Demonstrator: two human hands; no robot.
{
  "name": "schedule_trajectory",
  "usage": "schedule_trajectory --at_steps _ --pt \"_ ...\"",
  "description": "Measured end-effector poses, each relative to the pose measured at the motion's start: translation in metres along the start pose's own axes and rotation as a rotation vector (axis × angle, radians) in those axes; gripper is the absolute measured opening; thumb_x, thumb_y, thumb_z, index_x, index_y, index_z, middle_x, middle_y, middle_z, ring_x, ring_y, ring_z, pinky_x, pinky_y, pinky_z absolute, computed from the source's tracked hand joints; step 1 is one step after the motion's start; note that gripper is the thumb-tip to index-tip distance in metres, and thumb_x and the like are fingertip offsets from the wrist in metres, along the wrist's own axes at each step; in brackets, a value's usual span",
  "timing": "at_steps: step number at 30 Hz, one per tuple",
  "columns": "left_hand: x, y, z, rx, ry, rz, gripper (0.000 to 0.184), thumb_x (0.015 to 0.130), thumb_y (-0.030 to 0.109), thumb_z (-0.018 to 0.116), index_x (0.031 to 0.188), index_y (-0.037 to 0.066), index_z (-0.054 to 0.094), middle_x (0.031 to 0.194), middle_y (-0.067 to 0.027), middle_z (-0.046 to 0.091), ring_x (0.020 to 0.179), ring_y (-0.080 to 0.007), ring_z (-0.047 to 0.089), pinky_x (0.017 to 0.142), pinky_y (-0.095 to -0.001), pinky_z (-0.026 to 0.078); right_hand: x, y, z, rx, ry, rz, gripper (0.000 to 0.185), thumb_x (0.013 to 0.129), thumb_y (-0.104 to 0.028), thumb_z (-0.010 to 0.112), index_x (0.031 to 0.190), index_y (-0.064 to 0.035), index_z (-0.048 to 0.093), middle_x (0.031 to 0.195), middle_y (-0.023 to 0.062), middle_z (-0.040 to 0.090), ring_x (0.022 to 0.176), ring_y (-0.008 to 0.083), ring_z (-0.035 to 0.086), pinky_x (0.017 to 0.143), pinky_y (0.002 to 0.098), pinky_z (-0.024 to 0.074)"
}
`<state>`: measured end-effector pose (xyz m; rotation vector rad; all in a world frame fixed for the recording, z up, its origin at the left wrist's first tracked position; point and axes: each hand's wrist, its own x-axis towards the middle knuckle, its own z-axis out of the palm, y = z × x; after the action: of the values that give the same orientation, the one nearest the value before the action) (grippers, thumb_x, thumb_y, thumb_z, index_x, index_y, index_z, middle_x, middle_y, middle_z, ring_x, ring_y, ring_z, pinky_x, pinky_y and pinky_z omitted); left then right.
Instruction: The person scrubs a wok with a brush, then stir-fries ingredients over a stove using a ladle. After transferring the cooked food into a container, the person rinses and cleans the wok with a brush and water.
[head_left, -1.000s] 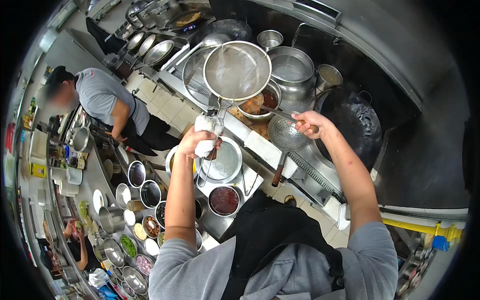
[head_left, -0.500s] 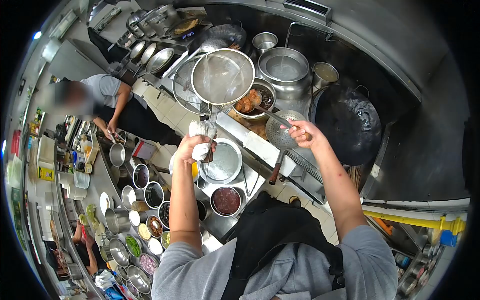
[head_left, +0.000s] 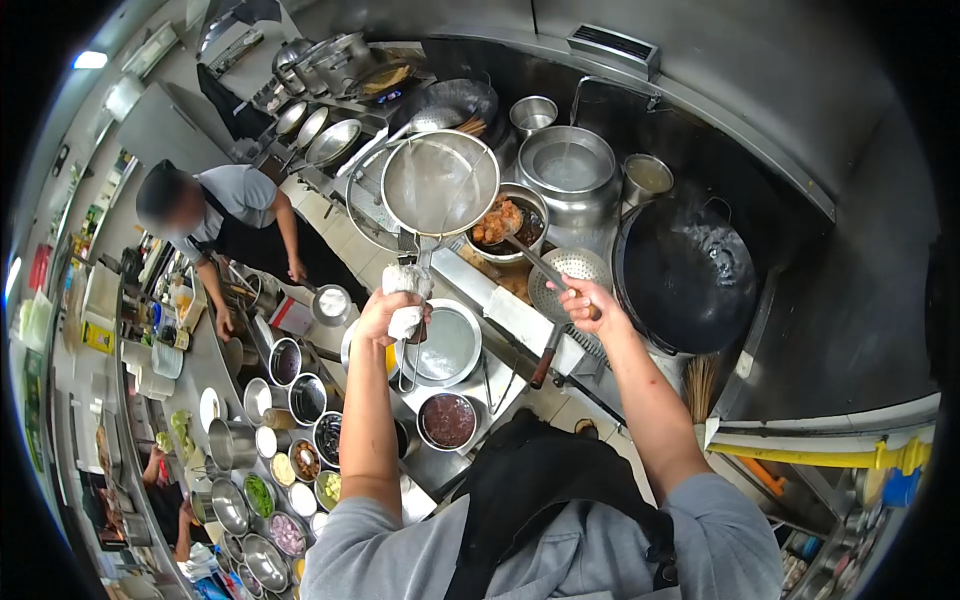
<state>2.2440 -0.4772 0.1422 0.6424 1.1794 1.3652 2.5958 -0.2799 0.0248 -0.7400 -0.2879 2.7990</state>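
My left hand (head_left: 397,316) is closed around the cloth-wrapped handle (head_left: 408,290) of a large round fine-mesh strainer (head_left: 440,187). The strainer is held up in front of me, its mesh facing the camera. My right hand (head_left: 586,304) grips the handle of a ladle (head_left: 538,262), fingers wrapped near its end. Orange-brown fried pieces (head_left: 497,222) are at the ladle's far end, over a metal pot (head_left: 538,203) of dark liquid. Beneath my right hand lies a perforated skimmer (head_left: 574,275) with a wooden-ended handle.
A large black wok (head_left: 690,275) sits at right. Behind are a steel pot under a tap (head_left: 568,160) and a smaller pot (head_left: 648,177). A metal basin (head_left: 440,350) and a bowl of dark red contents (head_left: 447,420) stand nearer. At left, a co-worker (head_left: 240,215) holds a pan.
My right hand and the ladle have shifted slightly left and down. The strainer has barely moved. The co-worker has straightened and moved a pan with white contents toward the right.
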Motion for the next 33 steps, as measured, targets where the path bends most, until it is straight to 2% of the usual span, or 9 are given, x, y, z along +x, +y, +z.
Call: schedule_trajectory --at_steps 2,5,9,11,15,17,21,29,33 --pt "-0.001 -0.002 0.0 -0.017 0.015 0.003 0.042 0.07 0.002 0.065 0.111 -0.006 0.057 0.09 -0.0175 0.065 0.067 -0.0266 0.067 0.063 -0.0394 0.058 0.0 0.006 -0.007 0.005 -0.047 -0.005 0.031 0.101 -0.033 0.057 0.12 -0.0084 0.054 0.07 -0.0054 0.046 0.042 0.0008 0.038 0.029 0.019 0.0263" --pt "0.0 -0.005 -0.003 0.067 0.039 0.024 0.023 0.076 0.005 0.064 0.095 -0.005 0.06 0.076 -0.0158 0.065 0.064 -0.0262 0.067 0.057 -0.0373 0.055 0.0 0.015 -0.016 0.012 -0.072 -0.019 0.033 0.101 -0.034 0.057 0.122 -0.009 0.054 0.071 -0.0055 0.046 0.042 0.0007 0.038 0.029 0.0187 0.0259" --pt "0.002 -0.01 -0.007 0.075 0.092 0.019 0.021 0.077 0.006 0.064 0.095 -0.004 0.061 0.075 -0.015 0.066 0.06 -0.0254 0.067 0.053 -0.037 0.055 -0.01 0.022 -0.01 0.009 -0.106 -0.01 0.032 0.101 -0.034 0.057 0.121 -0.0093 0.055 0.071 -0.0056 0.046 0.042 0.0006 0.038 0.03 0.0186 0.0263" --pt "0.004 -0.015 -0.012 0.078 0.107 0.028 0.021 0.077 0.006 0.065 0.095 -0.004 0.061 0.076 -0.0148 0.066 0.061 -0.0253 0.067 0.054 -0.037 0.055 -0.018 0.026 -0.003 -0.017 -0.044 -0.06 0.036 0.105 -0.033 0.048 0.128 -0.0063 0.054 0.069 -0.0061 0.045 0.042 -0.0013 0.037 0.03 0.0169 0.0293" --pt "0.006 -0.021 -0.02 0.089 0.119 0.022 0.022 0.076 0.005 0.065 0.096 -0.005 0.061 0.079 -0.0137 0.066 0.063 -0.0252 0.067 0.056 -0.0366 0.057 -0.026 0.024 0.004 -0.014 -0.029 -0.052 0.035 0.105 -0.03 0.048 0.128 -0.0048 0.053 0.068 -0.0061 0.045 0.042 -0.0012 0.037 0.03 0.017 0.0283" --pt "0.006 -0.022 -0.02 0.101 0.127 0.014 0.023 0.076 0.005 0.065 0.097 -0.005 0.061 0.08 -0.0135 0.066 0.063 -0.0251 0.067 0.056 -0.0365 0.057 -0.031 0.018 0.013 0.004 -0.036 -0.026 0.031 0.101 -0.03 0.056 0.119 -0.0053 0.054 0.069 -0.0049 0.046 0.043 0.0008 0.039 0.032 0.0181 0.0318" --pt "0.006 -0.023 -0.02 0.084 0.113 -0.002 0.024 0.076 0.003 0.065 0.099 -0.005 0.061 0.081 -0.0132 0.066 0.064 -0.0242 0.067 0.057 -0.0367 0.057 -0.028 0.011 0.031 -0.015 0.085 -0.057 0.028 0.1 -0.026 0.056 0.114 -0.0012 0.053 0.068 -0.0039 0.047 0.042 0.0006 0.04 0.032 0.0175 0.0338" --pt "0.01 -0.027 -0.026 0.062 0.128 0.0 0.024 0.075 0.001 0.066 0.098 -0.003 0.06 0.083 -0.0125 0.066 0.065 -0.0226 0.067 0.058 -0.0363 0.057 -0.039 0.016 0.038 0.034 0.054 -0.054 0.029 0.101 -0.024 0.055 0.115 0.0015 0.053 0.069 -0.0026 0.048 0.042 0.0003 0.039 0.033 0.0178 0.0341" --pt "0.023 -0.037 -0.031 0.262 0.205 0.002 0.023 0.074 0.005 0.067 0.096 -0.003 0.066 0.084 -0.0096 0.068 0.066 -0.018 0.065 0.058 -0.0318 0.052 -0.051 0.02 0.043 0.032 0.008 -0.061 0.03 0.102 -0.024 0.053 0.117 0.0021 0.054 0.068 -0.0027 0.048 0.042 0.001 0.039 0.033 0.0187 0.034"
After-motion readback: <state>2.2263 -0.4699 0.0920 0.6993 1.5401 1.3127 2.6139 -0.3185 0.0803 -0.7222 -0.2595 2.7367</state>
